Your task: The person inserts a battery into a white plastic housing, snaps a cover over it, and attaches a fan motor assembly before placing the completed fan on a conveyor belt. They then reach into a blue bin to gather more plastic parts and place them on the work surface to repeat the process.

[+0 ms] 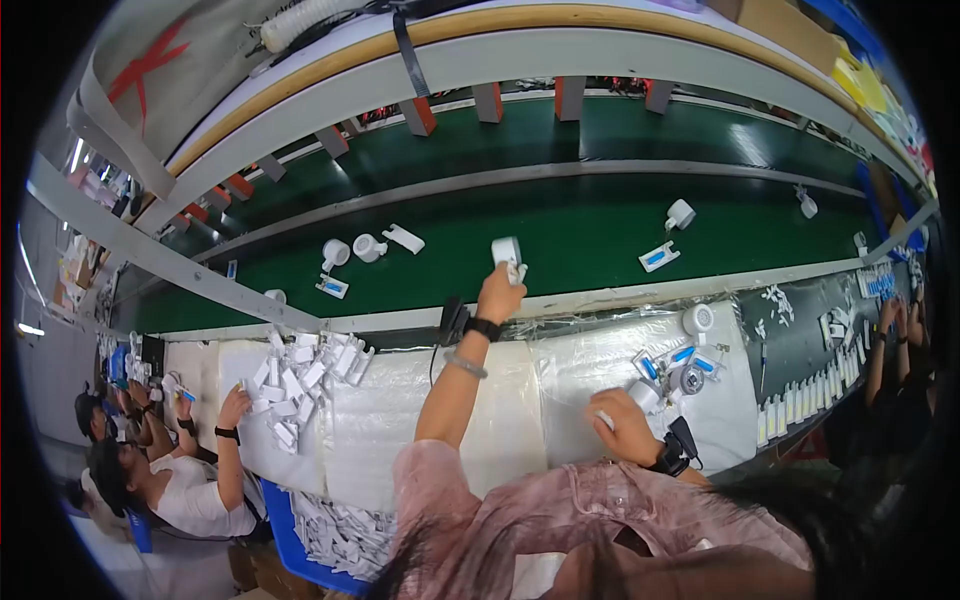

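Observation:
My left hand (pixel 500 296) stretches far out over the green conveyor belt, its fingers closed on a white device with a rounded head (pixel 506 253). Down on the padded white bench cover (pixel 430 400), my right hand (pixel 622 425) hovers or rests with loosely bent fingers and nothing visible in it. Just beyond it lies a group of parts: a white round-headed device (pixel 698 319), a grey-faced round one (pixel 690 379) and white casings with blue inserts (pixel 683 355).
On the belt (pixel 560 225) lie more round white devices (pixel 369 247) and flat casings (pixel 659 256). A pile of white casings (pixel 300 380) sits left, above a blue bin (pixel 290 530) of white parts. A co-worker (pixel 195 485) sits left; upright casings (pixel 810 395) line the right bench.

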`<control>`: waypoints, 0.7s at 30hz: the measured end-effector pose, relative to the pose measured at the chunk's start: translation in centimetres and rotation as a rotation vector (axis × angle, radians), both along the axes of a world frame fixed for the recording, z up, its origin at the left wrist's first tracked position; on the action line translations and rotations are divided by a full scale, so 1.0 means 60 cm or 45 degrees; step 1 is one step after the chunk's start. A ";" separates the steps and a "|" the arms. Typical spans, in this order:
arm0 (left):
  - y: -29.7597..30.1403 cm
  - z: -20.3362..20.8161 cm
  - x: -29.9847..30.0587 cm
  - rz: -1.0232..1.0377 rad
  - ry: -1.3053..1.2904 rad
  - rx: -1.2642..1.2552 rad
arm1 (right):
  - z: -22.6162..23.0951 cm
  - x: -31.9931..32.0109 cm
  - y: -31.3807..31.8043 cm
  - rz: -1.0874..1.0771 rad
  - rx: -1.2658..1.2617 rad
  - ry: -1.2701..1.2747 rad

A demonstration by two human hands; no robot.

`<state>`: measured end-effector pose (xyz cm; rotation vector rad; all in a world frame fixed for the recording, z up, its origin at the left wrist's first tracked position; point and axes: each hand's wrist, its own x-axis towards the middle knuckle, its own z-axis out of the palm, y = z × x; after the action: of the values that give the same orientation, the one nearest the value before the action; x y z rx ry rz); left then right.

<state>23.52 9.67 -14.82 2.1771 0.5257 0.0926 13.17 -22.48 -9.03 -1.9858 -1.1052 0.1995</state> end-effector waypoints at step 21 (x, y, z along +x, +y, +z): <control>-0.154 0.203 -0.312 -1.283 -0.080 0.057 | 0.082 -0.033 -0.028 0.171 0.200 1.003</control>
<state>4.77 0.45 -2.62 2.2292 -0.6396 -0.3727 11.20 -24.17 -4.13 -1.4686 -0.6987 0.8545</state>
